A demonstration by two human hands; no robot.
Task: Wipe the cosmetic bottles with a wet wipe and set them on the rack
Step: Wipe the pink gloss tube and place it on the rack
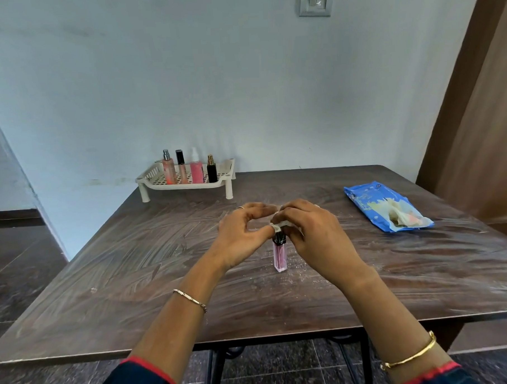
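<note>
A small pink bottle point(280, 257) with a black cap stands upright in the middle of the brown table point(162, 268). My left hand point(242, 236) pinches the cap from the left. My right hand point(312, 230) presses a crumpled white wet wipe point(280, 225) on the cap's top. At the table's far left stands a cream rack point(158, 178) with several bottles in a row: a peach spray bottle point(168, 168), a slim black-capped tube point(182, 167), a pink spray bottle point(196, 169) and a black bottle point(211, 170).
A blue pack of wet wipes point(375, 204) lies open at the right, a wipe sticking out of it. A brown door point(481, 123) stands at the right. The wall is right behind the rack. The tabletop shows streaky wipe marks.
</note>
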